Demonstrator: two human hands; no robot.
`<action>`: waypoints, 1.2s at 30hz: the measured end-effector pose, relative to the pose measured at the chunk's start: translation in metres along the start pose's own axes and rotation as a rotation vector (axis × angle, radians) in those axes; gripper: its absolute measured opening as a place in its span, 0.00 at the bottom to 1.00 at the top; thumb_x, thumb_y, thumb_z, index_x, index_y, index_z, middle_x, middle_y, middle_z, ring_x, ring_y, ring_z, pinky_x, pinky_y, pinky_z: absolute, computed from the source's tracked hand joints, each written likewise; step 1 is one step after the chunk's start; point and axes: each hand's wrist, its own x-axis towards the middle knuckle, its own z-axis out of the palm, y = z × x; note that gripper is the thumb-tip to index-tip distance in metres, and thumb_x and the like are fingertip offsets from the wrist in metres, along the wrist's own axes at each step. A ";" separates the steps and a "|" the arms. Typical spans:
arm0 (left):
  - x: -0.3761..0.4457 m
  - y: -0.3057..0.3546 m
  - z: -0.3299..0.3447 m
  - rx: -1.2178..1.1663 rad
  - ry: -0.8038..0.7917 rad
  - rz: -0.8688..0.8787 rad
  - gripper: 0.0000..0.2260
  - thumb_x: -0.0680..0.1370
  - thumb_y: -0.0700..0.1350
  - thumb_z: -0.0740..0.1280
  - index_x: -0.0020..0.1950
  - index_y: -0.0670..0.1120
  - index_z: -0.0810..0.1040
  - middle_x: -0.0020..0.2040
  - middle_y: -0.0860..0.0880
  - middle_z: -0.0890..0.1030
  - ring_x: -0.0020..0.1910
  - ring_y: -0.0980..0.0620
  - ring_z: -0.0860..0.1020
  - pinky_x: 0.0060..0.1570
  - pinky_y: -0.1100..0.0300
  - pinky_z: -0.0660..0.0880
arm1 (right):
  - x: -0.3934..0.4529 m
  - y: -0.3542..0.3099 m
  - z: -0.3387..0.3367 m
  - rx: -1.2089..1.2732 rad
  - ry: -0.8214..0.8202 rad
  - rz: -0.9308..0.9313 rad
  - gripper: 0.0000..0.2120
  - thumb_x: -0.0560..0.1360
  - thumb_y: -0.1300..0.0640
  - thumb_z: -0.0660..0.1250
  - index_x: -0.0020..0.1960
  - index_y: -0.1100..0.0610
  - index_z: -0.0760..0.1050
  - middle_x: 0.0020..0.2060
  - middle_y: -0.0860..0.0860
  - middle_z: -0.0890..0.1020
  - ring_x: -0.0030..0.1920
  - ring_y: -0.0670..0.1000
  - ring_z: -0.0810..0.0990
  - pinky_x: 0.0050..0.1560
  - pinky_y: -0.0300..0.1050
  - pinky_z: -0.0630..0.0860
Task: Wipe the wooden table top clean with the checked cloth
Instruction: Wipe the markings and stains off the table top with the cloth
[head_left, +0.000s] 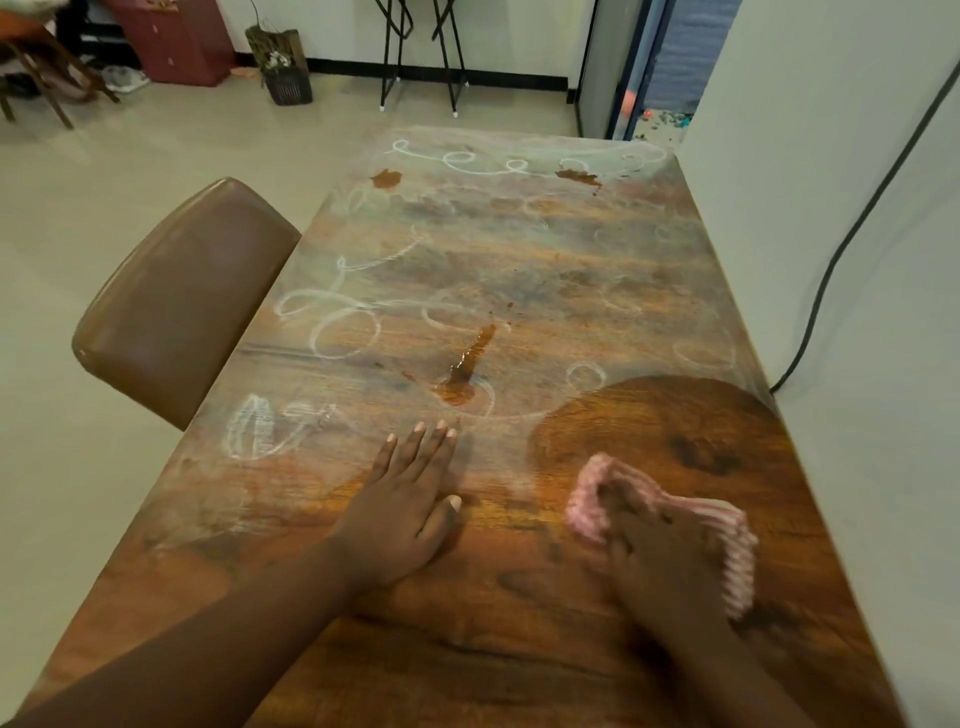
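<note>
Chalk loops and brown spills cover table; right hand grip bunches cloth, left hand spread flat.

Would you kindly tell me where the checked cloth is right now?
In the head view, the checked cloth lies under the right hand on the table's near right side, beside the wall.

A long wooden table runs away toward the far wall, most of its top hazed with pale film and looping white chalk scribbles. Brown sauce-like spills mark the centre and both far corners. On the near right, a darker wiped patch shows bare grain, where a pink cloth lies under one hand; the other hand rests flat at centre.
</note>
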 end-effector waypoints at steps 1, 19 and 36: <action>-0.002 -0.005 -0.001 0.006 -0.001 -0.019 0.35 0.73 0.66 0.29 0.76 0.50 0.34 0.76 0.51 0.35 0.74 0.54 0.31 0.71 0.55 0.30 | 0.015 0.015 -0.005 -0.041 0.019 0.118 0.26 0.75 0.42 0.43 0.72 0.39 0.59 0.72 0.45 0.64 0.69 0.58 0.63 0.69 0.63 0.58; -0.026 -0.075 -0.014 0.004 0.027 -0.149 0.35 0.72 0.63 0.32 0.76 0.48 0.36 0.76 0.50 0.37 0.74 0.52 0.32 0.71 0.55 0.30 | 0.036 -0.073 0.014 0.006 -0.003 0.155 0.22 0.80 0.50 0.47 0.73 0.44 0.54 0.74 0.45 0.59 0.69 0.58 0.63 0.66 0.61 0.59; -0.016 -0.216 -0.085 0.032 -0.018 -0.001 0.39 0.71 0.64 0.31 0.78 0.46 0.42 0.79 0.47 0.46 0.77 0.49 0.41 0.73 0.54 0.36 | 0.075 -0.218 0.043 0.012 -0.053 0.272 0.24 0.79 0.51 0.49 0.75 0.48 0.54 0.75 0.52 0.57 0.72 0.60 0.58 0.69 0.59 0.57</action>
